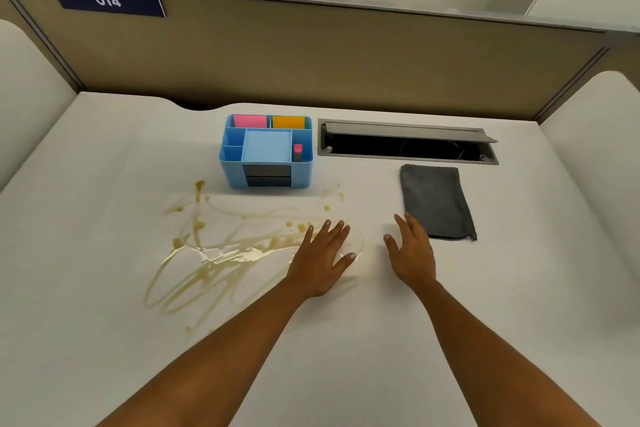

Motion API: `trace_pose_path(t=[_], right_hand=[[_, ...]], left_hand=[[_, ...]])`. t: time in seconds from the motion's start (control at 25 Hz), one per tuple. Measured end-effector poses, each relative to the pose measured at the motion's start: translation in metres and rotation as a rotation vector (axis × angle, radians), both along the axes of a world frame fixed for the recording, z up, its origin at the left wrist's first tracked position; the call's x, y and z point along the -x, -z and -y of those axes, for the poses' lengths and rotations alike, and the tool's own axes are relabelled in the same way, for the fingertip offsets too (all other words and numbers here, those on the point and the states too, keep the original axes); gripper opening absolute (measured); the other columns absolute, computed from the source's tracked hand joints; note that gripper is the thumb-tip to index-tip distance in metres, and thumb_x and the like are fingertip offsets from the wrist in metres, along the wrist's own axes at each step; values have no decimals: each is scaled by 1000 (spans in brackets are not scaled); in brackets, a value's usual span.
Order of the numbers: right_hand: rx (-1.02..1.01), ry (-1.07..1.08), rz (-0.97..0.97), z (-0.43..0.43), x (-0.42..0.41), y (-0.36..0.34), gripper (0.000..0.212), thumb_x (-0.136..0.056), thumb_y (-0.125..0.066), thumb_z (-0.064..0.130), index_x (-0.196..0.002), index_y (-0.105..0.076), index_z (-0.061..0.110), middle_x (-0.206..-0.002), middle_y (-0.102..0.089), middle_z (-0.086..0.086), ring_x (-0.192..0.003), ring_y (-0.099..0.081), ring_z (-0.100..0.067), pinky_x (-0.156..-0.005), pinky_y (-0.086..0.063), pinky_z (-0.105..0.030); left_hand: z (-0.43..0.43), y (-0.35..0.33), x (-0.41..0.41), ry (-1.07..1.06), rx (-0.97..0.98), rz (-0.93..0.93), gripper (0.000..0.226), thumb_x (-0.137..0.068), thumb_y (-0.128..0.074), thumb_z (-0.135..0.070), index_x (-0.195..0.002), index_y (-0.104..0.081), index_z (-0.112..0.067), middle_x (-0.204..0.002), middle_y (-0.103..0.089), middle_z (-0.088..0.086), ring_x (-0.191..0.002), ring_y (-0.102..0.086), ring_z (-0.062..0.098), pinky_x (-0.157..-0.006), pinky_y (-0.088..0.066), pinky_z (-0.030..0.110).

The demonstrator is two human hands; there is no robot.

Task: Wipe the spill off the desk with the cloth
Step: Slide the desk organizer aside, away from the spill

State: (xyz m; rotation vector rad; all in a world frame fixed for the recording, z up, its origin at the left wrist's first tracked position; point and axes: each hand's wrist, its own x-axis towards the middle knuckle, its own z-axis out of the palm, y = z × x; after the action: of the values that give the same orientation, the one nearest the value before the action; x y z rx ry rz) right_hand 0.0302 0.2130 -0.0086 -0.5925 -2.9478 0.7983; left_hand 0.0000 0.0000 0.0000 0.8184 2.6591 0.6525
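Observation:
A yellow-brown spill [214, 253] spreads in streaks and drops over the left middle of the white desk [346, 357]. A folded grey cloth [436, 201] lies flat on the desk at the right. My left hand [322, 260] is over the spill's right edge, fingers spread, holding nothing. My right hand [412, 253] is open just left of the cloth's near corner, its fingertips close to the cloth; contact is not clear.
A blue desk organiser [266, 152] with pink and orange notes stands behind the spill. A metal cable hatch [408, 142] lies open behind the cloth. A tan partition [311, 62] closes the back, and padded side panels flank the desk.

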Motion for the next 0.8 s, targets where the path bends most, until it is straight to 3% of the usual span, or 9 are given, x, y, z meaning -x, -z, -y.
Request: trace_pose_path(t=[0.56,0.8], right_hand=[[-149,-15,147,-14,19,19,58,-97,-33,45,-148,-18,22,-159,-10,-5,-146,-3,-28,-118,-6,-50],[-144,-27,135,-14,17,19,57,-98,-31,44,-148,-17,21,-159,-9,-5,-146,-2,-27,-118,-6,-49]], left_hand=[[-2,6,36,-46,157,-68,63,-99,-21,-53,-152,-7,-24,-162,-2,-2,-149,7,19,-120,8,42],[18,-5,70,-182,169,-263,67,-97,-27,-53,-152,-4,-22,-162,-1,1,-149,3,25,-119,5,44]])
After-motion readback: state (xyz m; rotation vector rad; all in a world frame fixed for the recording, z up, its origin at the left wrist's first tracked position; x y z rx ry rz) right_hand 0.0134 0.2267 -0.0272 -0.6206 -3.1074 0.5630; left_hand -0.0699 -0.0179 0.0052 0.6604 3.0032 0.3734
